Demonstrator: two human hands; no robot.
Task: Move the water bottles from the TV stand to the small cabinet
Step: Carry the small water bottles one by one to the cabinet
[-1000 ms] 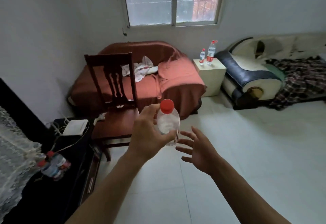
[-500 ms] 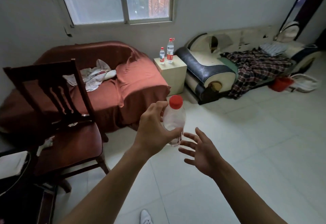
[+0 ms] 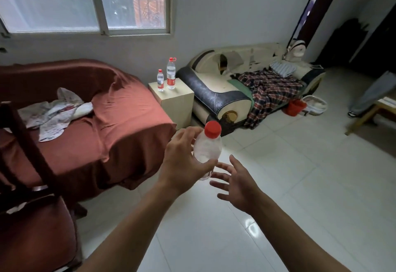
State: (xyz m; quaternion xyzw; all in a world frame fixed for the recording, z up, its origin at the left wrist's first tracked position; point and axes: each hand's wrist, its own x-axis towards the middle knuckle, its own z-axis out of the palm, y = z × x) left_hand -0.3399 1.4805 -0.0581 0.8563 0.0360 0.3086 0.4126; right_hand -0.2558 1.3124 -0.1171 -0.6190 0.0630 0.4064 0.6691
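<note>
Left hand (image 3: 182,160) grips bottle (image 3: 207,147); right hand (image 3: 237,184) open, empty. Keep upright, set beside two bottles (image 3: 167,76) on cabinet (image 3: 177,102).

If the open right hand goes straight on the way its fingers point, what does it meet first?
Most likely the clear plastic water bottle with the red cap that the left hand holds: the right hand has its fingers spread toward the bottle's lower part. Depth is unclear; they may pass just under it.

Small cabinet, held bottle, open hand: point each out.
small cabinet (image 3: 180,102), head view, front face.
held bottle (image 3: 207,147), head view, clear body.
right hand (image 3: 237,182), head view, palm.
</note>
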